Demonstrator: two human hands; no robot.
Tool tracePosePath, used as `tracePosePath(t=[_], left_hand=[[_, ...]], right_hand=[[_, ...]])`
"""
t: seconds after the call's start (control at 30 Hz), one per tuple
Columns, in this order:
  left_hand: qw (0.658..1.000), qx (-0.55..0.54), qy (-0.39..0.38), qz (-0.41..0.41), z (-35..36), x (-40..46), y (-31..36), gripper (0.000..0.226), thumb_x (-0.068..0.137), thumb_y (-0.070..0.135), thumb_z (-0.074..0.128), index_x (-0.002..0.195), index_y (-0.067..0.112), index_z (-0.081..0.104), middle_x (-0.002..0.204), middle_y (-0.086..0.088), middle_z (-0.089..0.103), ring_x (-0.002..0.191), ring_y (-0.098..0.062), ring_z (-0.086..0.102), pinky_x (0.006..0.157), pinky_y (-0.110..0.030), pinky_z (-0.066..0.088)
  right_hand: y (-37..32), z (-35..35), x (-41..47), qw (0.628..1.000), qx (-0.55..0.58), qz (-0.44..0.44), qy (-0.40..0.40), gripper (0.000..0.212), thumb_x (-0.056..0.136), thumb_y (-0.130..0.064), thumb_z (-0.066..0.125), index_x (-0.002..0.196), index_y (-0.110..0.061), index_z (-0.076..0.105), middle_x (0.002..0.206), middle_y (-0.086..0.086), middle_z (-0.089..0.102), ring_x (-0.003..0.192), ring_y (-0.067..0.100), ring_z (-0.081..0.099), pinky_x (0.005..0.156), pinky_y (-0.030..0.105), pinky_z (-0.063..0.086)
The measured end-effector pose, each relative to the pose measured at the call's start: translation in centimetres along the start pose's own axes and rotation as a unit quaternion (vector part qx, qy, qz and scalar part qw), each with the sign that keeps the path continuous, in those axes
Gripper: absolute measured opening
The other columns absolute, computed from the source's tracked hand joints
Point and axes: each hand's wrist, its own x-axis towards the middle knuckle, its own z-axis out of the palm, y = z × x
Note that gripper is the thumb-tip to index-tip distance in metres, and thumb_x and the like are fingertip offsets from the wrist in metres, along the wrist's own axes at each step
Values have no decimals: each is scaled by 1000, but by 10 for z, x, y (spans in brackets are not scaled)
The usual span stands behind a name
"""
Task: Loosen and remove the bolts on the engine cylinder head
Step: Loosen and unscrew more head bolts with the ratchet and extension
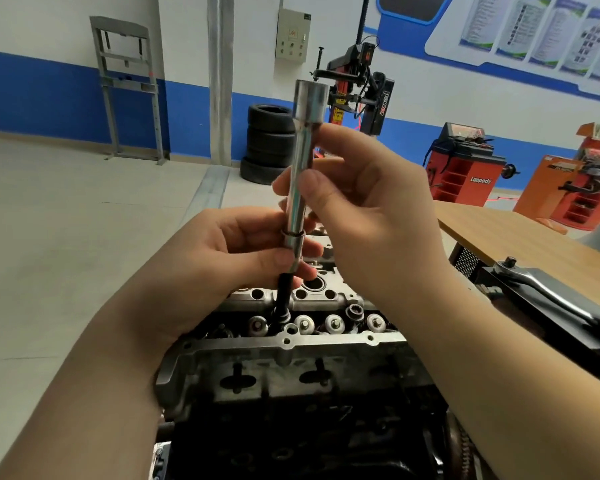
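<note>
Both hands, left (243, 251) and right (357, 202), grip my extension bar (300, 188) over the cylinder head (326, 341); tilting toward twelve o'clock could drop the long bolt (282, 303).

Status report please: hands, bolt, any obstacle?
Left hand pinches socket end of extension bar. Right hand grips its shaft. Black bolt hanging from socket, above cylinder head. No obstacle visible.

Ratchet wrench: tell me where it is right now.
In the head view the ratchet wrench lies unheld at the right, on a dark block beside the wooden table, right of the cylinder head and beyond the right hand.
</note>
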Motion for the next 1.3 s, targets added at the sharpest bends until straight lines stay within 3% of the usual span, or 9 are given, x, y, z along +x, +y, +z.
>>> tracePosePath(t=[0.1, 0.23, 0.33, 0.47, 0.67, 0.8, 0.9, 1.03, 1.3], left_hand=[[998, 50, 38, 5, 1, 3, 1, 40, 79, 18, 88, 118, 21, 78, 108, -13, 81, 97, -34, 80, 87, -42, 65], [989, 129, 67, 12, 2, 4, 3, 47, 67, 26, 96, 110, 26, 78, 101, -8, 81, 92, -29, 81, 84, -41, 66], [995, 80, 51, 22, 2, 3, 1, 34, 81, 26, 88, 113, 24, 79, 105, -9, 81, 95, -29, 80, 84, -37, 66], [1000, -14, 15, -3, 0, 1, -1, 33, 88, 25, 75, 120, 14, 78, 112, -18, 79, 101, -40, 78, 87, -44, 64], [994, 82, 65, 33, 1, 5, -1, 47, 74, 16, 94, 117, 14, 76, 107, -16, 79, 97, -38, 79, 85, -55, 65], [996, 65, 44, 33, 2, 4, -1, 34, 82, 19, 87, 115, 19, 78, 108, -12, 81, 98, -35, 79, 87, -52, 65], [999, 18, 14, 22, 1, 3, -4, 29, 92, 19, 76, 120, 11, 77, 112, -18, 79, 103, -41, 77, 89, -54, 64], [997, 45, 33, 56, 3, 3, -3, 31, 94, 18, 72, 125, 14, 75, 109, -12, 81, 96, -31, 80, 78, -30, 64], [990, 10, 87, 114, 11, 2, 3, 33, 90, 21, 73, 123, 14, 74, 107, -14, 80, 95, -34, 80, 80, -43, 66]], right_hand=[[0, 2, -2, 998, 59, 27, -13, 20, 100, -11, 62, 116, -21, 68, 96, 3, 78, 92, 16, 75, 85, 39, 62], [0, 6, -4, 999, -34, -15, 15, 11, 92, -22, 78, 101, -17, 75, 84, -3, 73, 75, 10, 69, 69, 27, 57], [1, 5, -3, 999, -16, -6, 29, 27, 93, -16, 79, 119, -13, 74, 74, -10, 75, 69, 5, 71, 69, 26, 59], [2, 2, -2, 992, 109, 57, -3, 35, 104, -8, 60, 139, -9, 62, 96, 7, 81, 92, 23, 79, 87, 46, 64], [-1, 8, -7, 1000, -3, 14, -11, 6, 94, -22, 75, 97, -27, 72, 81, -11, 72, 78, 8, 70, 72, 25, 58], [-1, 9, -8, 995, -89, -39, -9, 3, 97, -15, 73, 100, -17, 73, 70, -21, 61, 71, 1, 63, 66, 9, 44], [0, 8, -7, 993, -108, -36, -10, 5, 101, -13, 68, 101, -11, 72, 73, -13, 62, 71, 8, 61, 65, 16, 44], [-1, 6, -3, 997, -73, -19, -3, 10, 103, -11, 65, 104, -5, 73, 81, 6, 69, 78, 25, 65, 73, 47, 54], [-11, 7, 5, 999, -27, -21, 17, 18, 104, -15, 66, 117, -11, 75, 88, 0, 77, 84, 14, 73, 78, 37, 60]])
